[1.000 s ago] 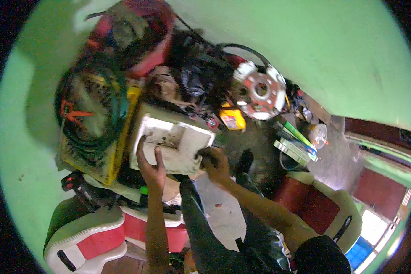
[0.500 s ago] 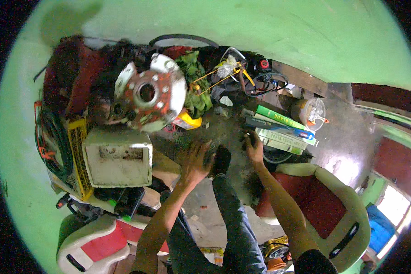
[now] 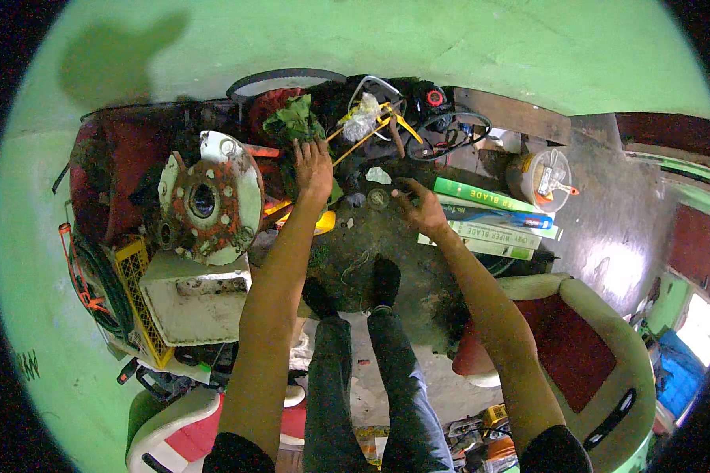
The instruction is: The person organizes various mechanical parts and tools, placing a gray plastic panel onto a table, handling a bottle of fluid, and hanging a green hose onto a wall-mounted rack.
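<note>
My left hand [image 3: 314, 167] reaches forward with fingers stretched out, at the near side of a crumpled green cloth [image 3: 293, 118]. It seems to touch the cloth; the contact under the fingers is hidden. My right hand [image 3: 422, 211] is open, thumb and fingers apart, at the left end of several long boxes [image 3: 481, 217] in green, blue and white. Just left of its fingertips a small round disc [image 3: 378, 198] lies on the dark floor, with a whitish scrap [image 3: 379, 175] beyond it. A rusty wheel hub with white plates [image 3: 213, 197] stands left of my left forearm.
A clear tub with a paintbrush [image 3: 540, 183] stands beyond the boxes. Yellow-handled tools and a plastic bag [image 3: 361, 118] lie along the wall. A dirty white box [image 3: 193, 303] sits at left; red-and-cream seats [image 3: 576, 347] flank my legs. A yellow object [image 3: 323, 223] lies beside my left forearm.
My left hand has moved forward from near my shoe to the green cloth. My right hand has also moved forward, and its fingers are further apart. The view has shifted.
</note>
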`<state>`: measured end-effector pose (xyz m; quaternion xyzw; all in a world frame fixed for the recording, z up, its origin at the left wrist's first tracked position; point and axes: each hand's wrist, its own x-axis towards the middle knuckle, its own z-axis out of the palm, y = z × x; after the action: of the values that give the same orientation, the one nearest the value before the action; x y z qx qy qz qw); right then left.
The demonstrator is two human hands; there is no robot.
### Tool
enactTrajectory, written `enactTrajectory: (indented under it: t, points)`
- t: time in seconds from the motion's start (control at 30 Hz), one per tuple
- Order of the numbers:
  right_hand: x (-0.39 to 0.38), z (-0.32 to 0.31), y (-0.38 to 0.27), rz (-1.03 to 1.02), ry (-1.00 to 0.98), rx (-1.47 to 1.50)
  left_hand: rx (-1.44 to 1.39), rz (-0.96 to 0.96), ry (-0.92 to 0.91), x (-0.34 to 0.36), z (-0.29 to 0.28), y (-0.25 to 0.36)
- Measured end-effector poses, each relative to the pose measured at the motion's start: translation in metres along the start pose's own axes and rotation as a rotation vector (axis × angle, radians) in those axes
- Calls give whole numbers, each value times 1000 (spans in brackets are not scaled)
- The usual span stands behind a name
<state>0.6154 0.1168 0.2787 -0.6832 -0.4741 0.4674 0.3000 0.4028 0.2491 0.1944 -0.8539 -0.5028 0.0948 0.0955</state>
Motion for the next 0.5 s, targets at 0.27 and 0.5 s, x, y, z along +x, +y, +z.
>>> enactTrajectory:
  t: [0.27, 0.5]
  points:
    - [-3, -12, -21, -148, 10, -111, -354, -97, 66, -61, -48, 3]
    - [-6, -30, -15, -292, 138, -345, -803, -389, -338, -135, -124, 1]
